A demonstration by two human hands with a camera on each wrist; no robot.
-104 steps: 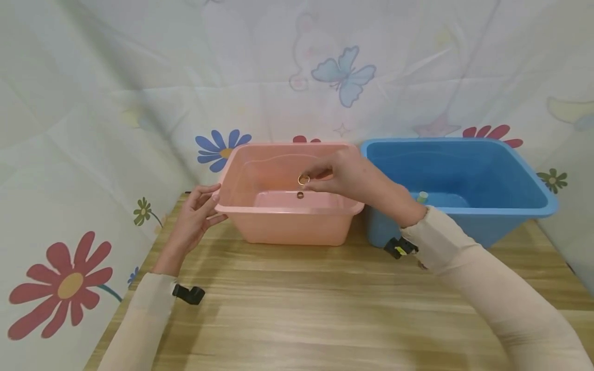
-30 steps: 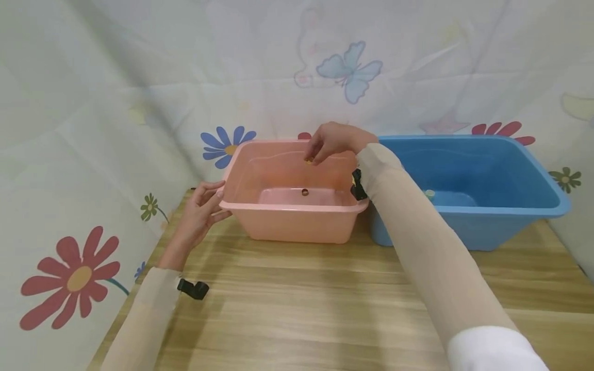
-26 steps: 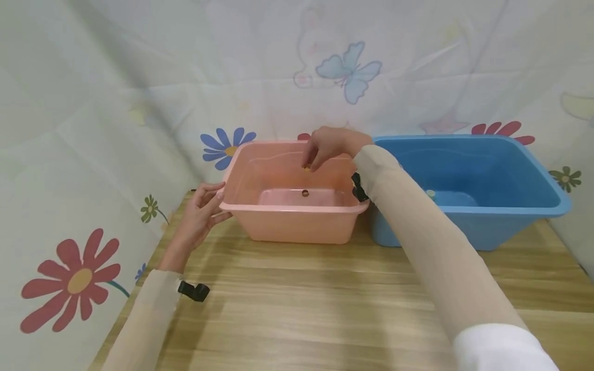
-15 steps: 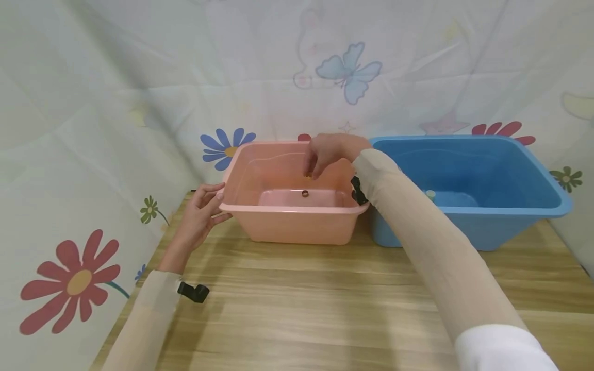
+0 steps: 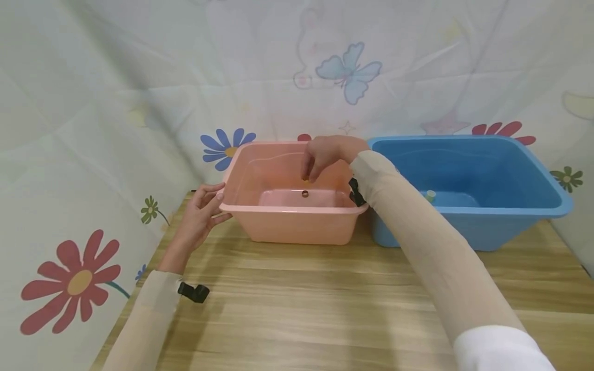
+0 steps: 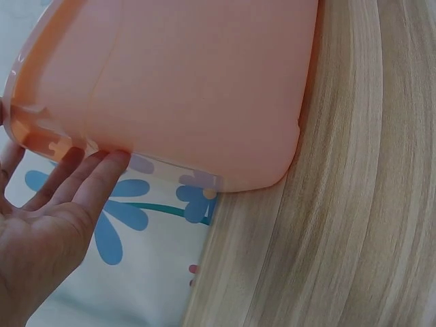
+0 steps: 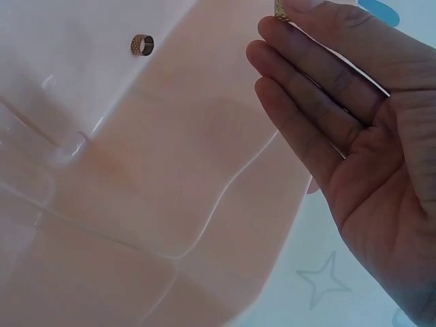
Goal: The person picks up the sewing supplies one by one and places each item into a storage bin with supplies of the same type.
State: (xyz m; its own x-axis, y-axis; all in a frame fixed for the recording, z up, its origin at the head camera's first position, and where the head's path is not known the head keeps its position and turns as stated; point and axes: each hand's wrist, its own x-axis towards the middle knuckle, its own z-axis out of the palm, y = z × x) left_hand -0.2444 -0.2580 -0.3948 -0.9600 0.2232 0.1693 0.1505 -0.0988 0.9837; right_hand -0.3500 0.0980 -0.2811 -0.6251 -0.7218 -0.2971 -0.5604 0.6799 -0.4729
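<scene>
My left hand (image 5: pixel 197 214) holds the left end of the pink tub (image 5: pixel 292 226). In the left wrist view its fingers lie under the rim, against the outer wall. Over the tub, my right hand (image 5: pixel 325 154) points its fingers down and pinches a small gold-coloured metal ring (image 7: pixel 281 10) between thumb and index finger. Only a bit of that ring shows; the other fingers extend beside it. A second ring, a short dimpled band (image 7: pixel 142 45), rests on the tub's floor below, apart from the hand.
Close on the right stands a blue tub (image 5: pixel 501 211), with a small pale green cylinder (image 5: pixel 430 196) inside. Both tubs sit on a wood-grain table (image 5: pixel 278 299). A printed cloth (image 5: pixel 185 62) hangs behind and at the left.
My right hand first went up and turned its fingertips downward, then sank into the pink tub with the pinched ring. The left hand keeps its place on the rim.
</scene>
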